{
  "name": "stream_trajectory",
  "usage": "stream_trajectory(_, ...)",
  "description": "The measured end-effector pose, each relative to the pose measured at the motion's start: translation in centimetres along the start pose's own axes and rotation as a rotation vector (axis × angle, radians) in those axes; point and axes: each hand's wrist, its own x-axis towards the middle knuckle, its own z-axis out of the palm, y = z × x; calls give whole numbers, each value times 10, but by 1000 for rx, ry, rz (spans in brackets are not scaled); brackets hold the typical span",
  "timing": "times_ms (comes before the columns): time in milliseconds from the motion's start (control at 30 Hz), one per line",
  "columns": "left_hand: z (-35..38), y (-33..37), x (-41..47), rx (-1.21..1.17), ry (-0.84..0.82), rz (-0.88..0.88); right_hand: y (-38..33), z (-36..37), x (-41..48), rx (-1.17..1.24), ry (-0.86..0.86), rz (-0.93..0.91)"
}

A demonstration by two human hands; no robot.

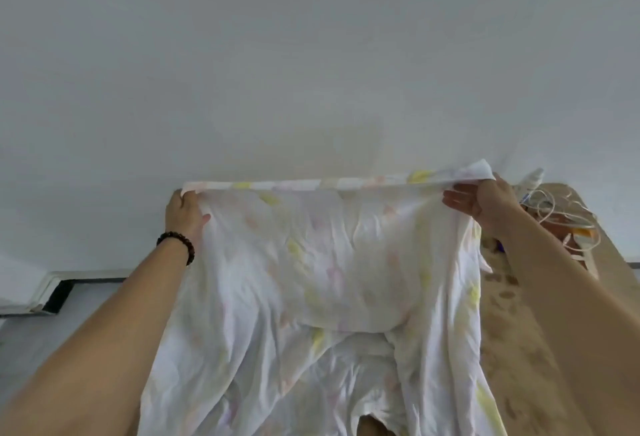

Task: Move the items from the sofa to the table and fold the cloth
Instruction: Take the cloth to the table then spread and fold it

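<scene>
Cloth hung mid-frame, its top edge gripped by the left hand and right hand; bare wall filled the upper frame; tangled cords at right were indistinct.

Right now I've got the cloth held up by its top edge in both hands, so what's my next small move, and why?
Probably bring the left hand across to the right hand, so the corners meet. The cloth hangs spread and taut between them along its top edge, wrinkled below and not yet folded, so halving it seems the natural first fold.
</scene>
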Motion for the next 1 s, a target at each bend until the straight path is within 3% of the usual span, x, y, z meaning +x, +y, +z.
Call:
stream_trajectory(133,-9,102,53,-1,141,244,-98,39,-4,84,-35,-246)
stream_trajectory(333,-51,256,73,-18,309,609,-235,79,-52,-111,26,-650)
stream_trajectory(567,-107,354,29,13,380,968,-295,74,-121,-4,164,-847)
stream_trajectory(767,-143,296,-15,81,362,1063,-227,41,-152,-142,285,-852)
stream_trajectory(900,-151,180,-37,198,276,1012,-120,14,-153,-304,331,-682)
stream_trajectory(1000,-153,68,-59,314,176,878,-28,-8,-162,-383,344,-443)
